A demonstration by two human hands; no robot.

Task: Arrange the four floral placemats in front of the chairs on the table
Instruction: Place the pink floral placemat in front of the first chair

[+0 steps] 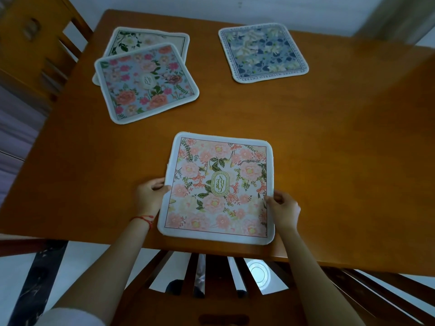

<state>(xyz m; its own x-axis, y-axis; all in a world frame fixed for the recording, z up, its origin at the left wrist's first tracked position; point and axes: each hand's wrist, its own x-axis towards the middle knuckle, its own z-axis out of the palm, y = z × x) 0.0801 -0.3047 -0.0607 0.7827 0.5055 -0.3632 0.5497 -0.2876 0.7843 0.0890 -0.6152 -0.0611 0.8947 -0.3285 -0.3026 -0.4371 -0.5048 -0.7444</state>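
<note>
We looked from one head camera, steeply down and forward over the near tabletop (329,161) edge, close above.

The pink flower placemat (217,187) at the bottom says "GARDEN" in a green oval; the blue placemat (263,51) at the upper right has letters around its edge, "CHERRY" among them.

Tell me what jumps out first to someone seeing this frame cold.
The pink floral placemat at the near table edge, pinched at its sides by the left hand and right hand, above a chair back. Next, at far left, the blue-and-pink placemat overlaps a cream placemat. A navy-blue placemat lies alone at far right on the wooden table.
</note>
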